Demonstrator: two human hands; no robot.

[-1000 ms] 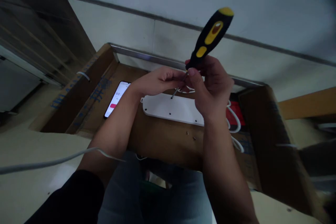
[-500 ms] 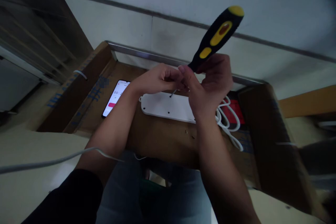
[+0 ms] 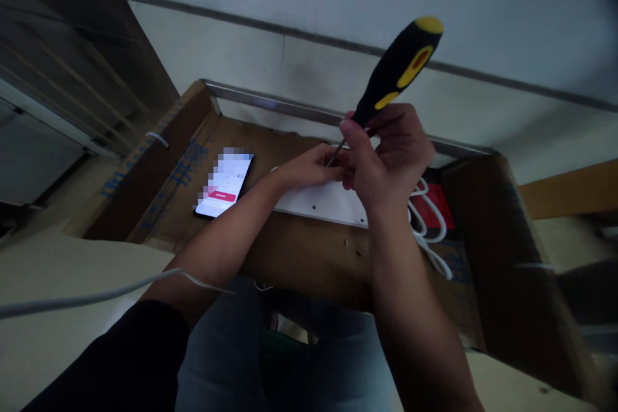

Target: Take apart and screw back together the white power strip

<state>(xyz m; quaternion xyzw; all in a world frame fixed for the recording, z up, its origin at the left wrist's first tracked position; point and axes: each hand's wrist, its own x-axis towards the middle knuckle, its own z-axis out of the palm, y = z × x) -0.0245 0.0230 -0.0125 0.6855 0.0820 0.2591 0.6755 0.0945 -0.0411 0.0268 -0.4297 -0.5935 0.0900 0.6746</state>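
My right hand point(image 3: 393, 154) is closed around a screwdriver point(image 3: 400, 67) with a black and yellow handle. The tool tilts, its handle up to the right and its thin shaft pointing down toward my left hand point(image 3: 316, 167). Beneath both hands lies a white power strip point(image 3: 309, 203), its flat side with small screw holes facing up. The left fingers are bent together over the strip, around the shaft's lower end. What they pinch is hidden, as is the screwdriver's tip. Two small screws point(image 3: 358, 252) rest on the cardboard in front of the strip.
A lit phone point(image 3: 224, 187) lies at the left on the cardboard tray point(image 3: 299, 248), whose side walls rise left and right. Coiled white cable point(image 3: 437, 225) sits at the right, beside a red item point(image 3: 434, 199). Behind stands a tiled wall point(image 3: 217, 38). Another cable point(image 3: 96, 301) crosses my left forearm.
My left hand has moved down and right onto the power strip, and its fingers are lower. The screwdriver's shaft shows more, with its handle turned slightly. More of the phone is uncovered.
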